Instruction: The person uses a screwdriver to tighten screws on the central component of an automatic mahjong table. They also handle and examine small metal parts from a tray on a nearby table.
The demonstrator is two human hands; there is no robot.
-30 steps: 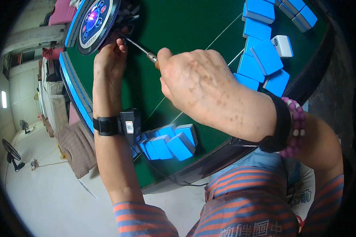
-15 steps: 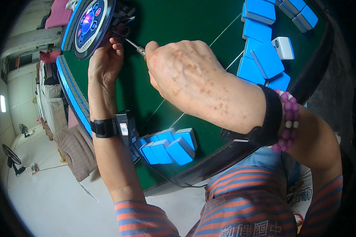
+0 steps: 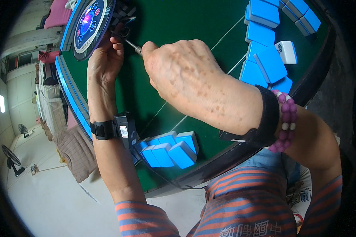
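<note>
My right hand (image 3: 186,71) is closed around the handle of a screwdriver (image 3: 132,45), whose metal shaft points to the upper left. The handle is hidden inside the fist. Its tip reaches in beneath a round control panel (image 3: 103,29) with lit buttons, which stands tilted at the far left. My left hand (image 3: 106,61) is at the panel's near lower edge, fingers curled up behind it, seemingly holding it. Part of those fingers is hidden by the panel. Dark parts (image 3: 124,17) show in shadow behind the panel.
Blue-backed mahjong tiles (image 3: 261,33) lie along the right of the green tabletop (image 3: 166,23), one white tile (image 3: 286,52) on its side. More tiles (image 3: 168,148) sit near the front edge, beside a thin black cable (image 3: 174,183). Tile rows (image 3: 69,89) line the left edge.
The right fist has shifted very slightly left with the screwdriver. My left hand and the panel stay nearly where they were; the view has moved a little.
</note>
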